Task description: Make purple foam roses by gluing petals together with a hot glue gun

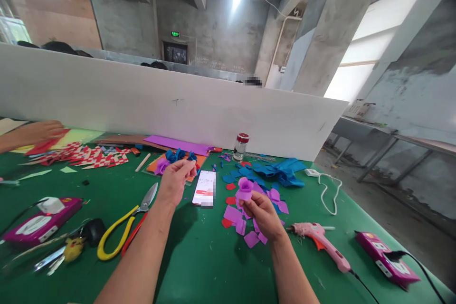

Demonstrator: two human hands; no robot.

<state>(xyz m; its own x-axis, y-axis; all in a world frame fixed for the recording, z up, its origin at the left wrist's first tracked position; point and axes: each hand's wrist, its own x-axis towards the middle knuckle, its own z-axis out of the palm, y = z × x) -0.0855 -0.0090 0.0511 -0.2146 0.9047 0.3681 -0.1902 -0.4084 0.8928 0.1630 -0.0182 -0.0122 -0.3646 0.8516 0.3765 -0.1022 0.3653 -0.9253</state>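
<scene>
My right hand pinches a small purple felt flower and holds it up above the green table. Loose purple felt petals and red scraps lie under and around it. My left hand is raised over the table with its fingertips pinched together, just in front of finished blue and purple felt flowers on an orange sheet. Whether the left fingers hold anything is too small to make out. A phone lies between the hands.
Yellow-handled scissors lie at the left, a pink glue gun at the right, with purple devices at both edges. Blue felt scraps, a glass jar, a white partition. Another person's hand rests far left.
</scene>
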